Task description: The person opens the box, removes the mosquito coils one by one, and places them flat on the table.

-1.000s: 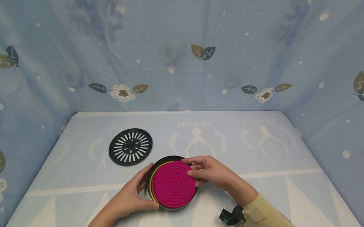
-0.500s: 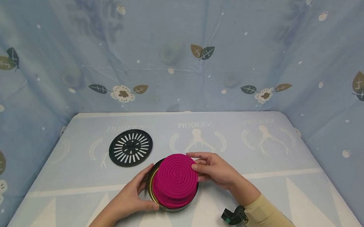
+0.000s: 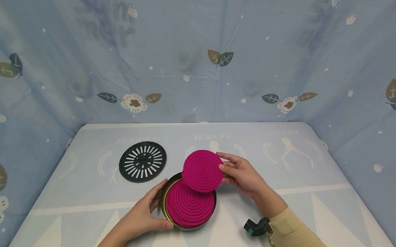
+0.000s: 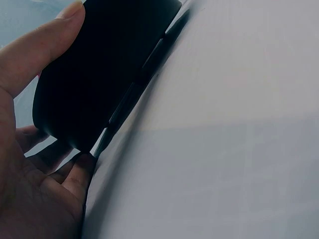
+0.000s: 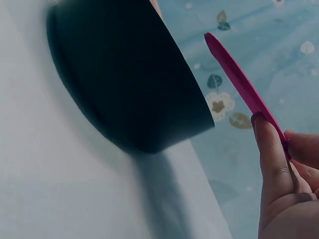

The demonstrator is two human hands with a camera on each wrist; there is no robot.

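My right hand [image 3: 242,176] pinches a flat magenta mosquito coil [image 3: 202,169] by its right edge, thumb on top. In the right wrist view the pinched coil [image 5: 239,82] shows edge-on, apart from the tin. More magenta coil [image 3: 187,209] lies inside a round dark tin [image 3: 162,204] with a yellowish inner rim; the raised coil covers part of it from the head view. My left hand [image 3: 144,217] grips the tin's left side, thumb at the front and fingers behind. The left wrist view shows the tin's dark wall [image 4: 109,59] between thumb and fingers.
A round black slotted lid [image 3: 142,157] lies flat on the table, behind and left of the tin. The table [image 3: 296,216] has a pale patterned cover. Blue printed cloth [image 3: 190,31] hangs behind and along both sides.
My right hand has lifted the top coil out of the tin and moved it back and to the right, baring more coil beneath. The left hand stays on the tin.
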